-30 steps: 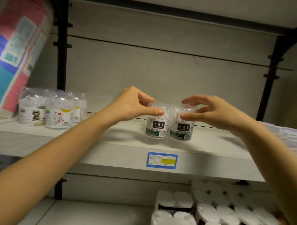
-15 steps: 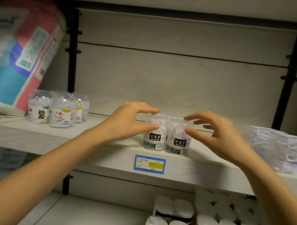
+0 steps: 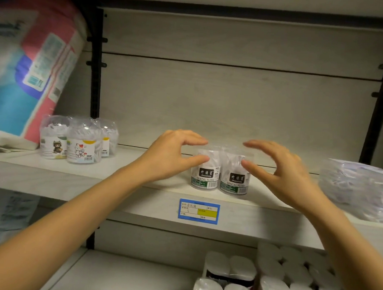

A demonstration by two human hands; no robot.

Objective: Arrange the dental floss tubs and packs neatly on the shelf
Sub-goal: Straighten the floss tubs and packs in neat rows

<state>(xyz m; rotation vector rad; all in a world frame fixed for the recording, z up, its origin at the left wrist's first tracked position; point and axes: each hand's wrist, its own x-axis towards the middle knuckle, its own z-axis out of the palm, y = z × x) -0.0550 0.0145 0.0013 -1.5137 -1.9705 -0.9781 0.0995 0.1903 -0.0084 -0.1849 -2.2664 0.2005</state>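
L grip (image 3: 170,158), R grip (image 3: 282,170) now off tubs (image 3: 206,178)

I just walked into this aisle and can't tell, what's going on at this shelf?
A person is tidying a store shelf. The left hand is cupped open beside the left dental floss tub, and the right hand beside the right dental floss tub. Neither hand clearly grips. Both tubs stand upright, side by side, above the blue price tag. The cartoon-labelled tubs sit further left, and a clear floss pack lies to the right.
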